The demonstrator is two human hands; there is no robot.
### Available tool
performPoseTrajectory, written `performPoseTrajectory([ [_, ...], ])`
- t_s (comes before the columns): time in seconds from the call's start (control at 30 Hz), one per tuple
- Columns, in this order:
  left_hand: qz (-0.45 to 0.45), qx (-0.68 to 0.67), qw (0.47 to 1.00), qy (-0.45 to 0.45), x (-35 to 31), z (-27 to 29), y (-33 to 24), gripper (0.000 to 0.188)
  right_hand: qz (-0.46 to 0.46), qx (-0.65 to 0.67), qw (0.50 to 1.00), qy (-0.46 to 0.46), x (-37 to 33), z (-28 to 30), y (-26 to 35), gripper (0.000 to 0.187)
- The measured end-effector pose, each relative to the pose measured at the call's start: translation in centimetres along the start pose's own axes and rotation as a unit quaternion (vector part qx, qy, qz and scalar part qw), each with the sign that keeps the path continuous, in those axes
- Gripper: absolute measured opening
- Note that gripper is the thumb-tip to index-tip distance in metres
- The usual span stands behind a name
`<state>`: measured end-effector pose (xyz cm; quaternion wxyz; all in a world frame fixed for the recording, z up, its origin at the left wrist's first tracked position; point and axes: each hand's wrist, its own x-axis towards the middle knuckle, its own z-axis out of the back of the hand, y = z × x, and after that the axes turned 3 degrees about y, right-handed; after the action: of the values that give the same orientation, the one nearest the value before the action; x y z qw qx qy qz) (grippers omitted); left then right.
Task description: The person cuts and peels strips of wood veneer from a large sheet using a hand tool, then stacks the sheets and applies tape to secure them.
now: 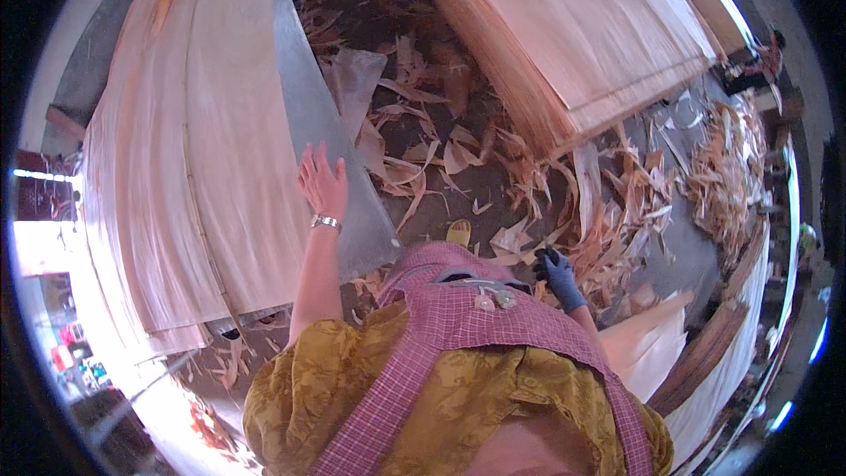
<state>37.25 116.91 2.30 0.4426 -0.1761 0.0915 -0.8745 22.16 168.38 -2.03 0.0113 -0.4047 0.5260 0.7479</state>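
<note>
Apron [493, 324]: pink, checked in white
Shirt [322, 357]: mustard, tone-on-tone pattern
Glove [561, 280]: blue, blackish fingers
Slipper [459, 231]: yellow
Wood sheets [238, 167]: pale pinkish cream

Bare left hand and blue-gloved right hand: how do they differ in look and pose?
The bare left hand wears a silver metal wristband; the right hand wears a blue-grey glove.
The left hand is extended over the smooth grey strip beside the pale wood sheets; the right hand looks curled, near the pink checked apron.
Neither plainly holds anything.
</note>
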Motion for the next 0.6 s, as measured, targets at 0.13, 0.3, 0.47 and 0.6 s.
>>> performPoseTrajectory([
  [0.13,0.085,0.086,0.991,0.053,1.3,-2.5,1.0,0.055,-0.050,-0.038,0.998,0.017,6.1,5.4,7.6,0.025],
  [0.3,0.072,0.084,0.991,0.070,3.4,-2.9,-0.6,0.055,-0.043,-0.097,0.994,0.013,18.0,6.2,17.8,0.027],
  [0.47,0.129,0.101,0.980,0.116,4.8,-1.6,-2.3,0.054,0.042,-0.210,0.965,0.151,35.7,0.5,33.5,0.029],
  [0.6,0.169,0.115,0.970,0.132,5.3,-1.4,-2.4,0.050,0.199,-0.305,0.913,0.185,52.2,-6.1,41.7,0.027],
])
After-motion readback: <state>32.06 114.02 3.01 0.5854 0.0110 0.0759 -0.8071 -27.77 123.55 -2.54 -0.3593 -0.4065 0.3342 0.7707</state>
